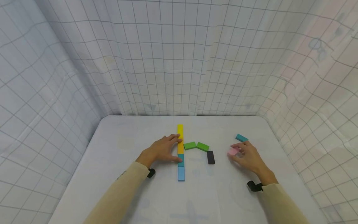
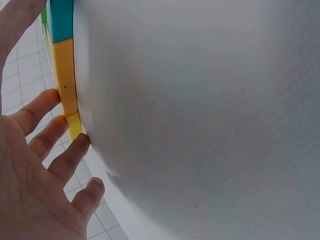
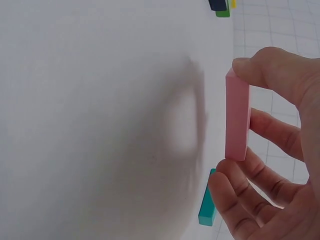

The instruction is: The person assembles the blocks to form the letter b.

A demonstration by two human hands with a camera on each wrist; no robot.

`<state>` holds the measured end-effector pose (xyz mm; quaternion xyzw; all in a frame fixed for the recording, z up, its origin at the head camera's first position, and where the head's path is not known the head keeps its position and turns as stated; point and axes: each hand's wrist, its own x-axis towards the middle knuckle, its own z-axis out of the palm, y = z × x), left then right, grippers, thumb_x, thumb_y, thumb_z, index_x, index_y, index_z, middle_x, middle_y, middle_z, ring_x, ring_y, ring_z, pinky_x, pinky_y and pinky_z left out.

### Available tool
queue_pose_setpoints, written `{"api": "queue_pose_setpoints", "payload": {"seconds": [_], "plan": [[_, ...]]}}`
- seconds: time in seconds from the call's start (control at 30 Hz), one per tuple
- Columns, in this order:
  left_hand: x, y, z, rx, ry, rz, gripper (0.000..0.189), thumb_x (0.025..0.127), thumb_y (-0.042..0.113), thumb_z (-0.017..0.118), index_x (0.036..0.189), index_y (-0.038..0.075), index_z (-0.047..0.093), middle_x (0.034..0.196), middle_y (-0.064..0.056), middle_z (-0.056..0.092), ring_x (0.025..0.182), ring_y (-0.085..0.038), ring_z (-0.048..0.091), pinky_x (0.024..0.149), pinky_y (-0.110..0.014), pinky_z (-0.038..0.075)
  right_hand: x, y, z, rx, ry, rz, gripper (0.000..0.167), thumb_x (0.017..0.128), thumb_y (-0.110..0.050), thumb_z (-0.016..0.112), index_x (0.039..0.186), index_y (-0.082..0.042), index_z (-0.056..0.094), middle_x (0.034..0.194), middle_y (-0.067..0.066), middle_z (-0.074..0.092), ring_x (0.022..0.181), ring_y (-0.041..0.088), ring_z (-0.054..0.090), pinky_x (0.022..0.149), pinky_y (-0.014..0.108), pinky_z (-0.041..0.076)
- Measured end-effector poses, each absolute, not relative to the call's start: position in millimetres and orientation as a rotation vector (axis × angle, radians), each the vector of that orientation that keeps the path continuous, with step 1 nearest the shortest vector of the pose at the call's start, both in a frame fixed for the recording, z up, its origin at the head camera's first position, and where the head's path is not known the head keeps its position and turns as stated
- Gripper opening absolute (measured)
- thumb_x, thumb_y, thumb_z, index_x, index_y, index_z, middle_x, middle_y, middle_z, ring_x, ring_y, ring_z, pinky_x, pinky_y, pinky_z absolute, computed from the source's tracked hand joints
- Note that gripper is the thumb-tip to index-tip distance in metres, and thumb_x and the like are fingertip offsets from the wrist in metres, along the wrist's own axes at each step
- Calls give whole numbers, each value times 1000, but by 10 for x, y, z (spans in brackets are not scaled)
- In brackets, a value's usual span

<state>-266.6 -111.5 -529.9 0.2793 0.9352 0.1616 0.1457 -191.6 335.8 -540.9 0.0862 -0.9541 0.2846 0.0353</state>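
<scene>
Between thumb and fingertips my right hand (image 1: 249, 158) pinches a pink block (image 3: 237, 117) by its two ends, held above the white table. My left hand (image 1: 160, 150) spreads its fingers along a straight column of blocks. Its thumb is at the teal block (image 1: 181, 164), and its fingertips rest at the orange block (image 1: 180, 148) and the yellow block (image 1: 180, 128). At the column's near end lies a light blue block (image 1: 181, 174). Two green blocks, a left one (image 1: 190, 146) and a right one (image 1: 203, 147), lead from the column to a black block (image 1: 211, 157).
A second teal block (image 1: 241, 137) lies just beyond my right hand. The white table (image 1: 195, 199) is enclosed by grid-patterned curtains (image 1: 179, 62) at the back and both sides. Black wrist straps show near both sleeves.
</scene>
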Motion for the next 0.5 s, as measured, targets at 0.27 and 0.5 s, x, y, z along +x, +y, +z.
{"api": "queue_pose_setpoints", "payload": {"seconds": [0.27,0.5], "plan": [[-2653,-1120,-5290,794,2696,464,105,93,75,88,177,26,50,193,-4,33,169,-61,43,135,-78,42,-1858,3180,-5363,275,-2935,895,45,99,-29,96,138,-10,83,130,17,70,116,37,74,97,56,68],[-2658,-1116,-5293,800,2689,475,105,93,75,88,177,25,50,193,-5,33,170,-60,42,136,-77,41,-1826,3022,-5326,342,-2911,881,44,98,-28,97,136,-10,84,123,12,69,113,33,75,95,52,69]]}}
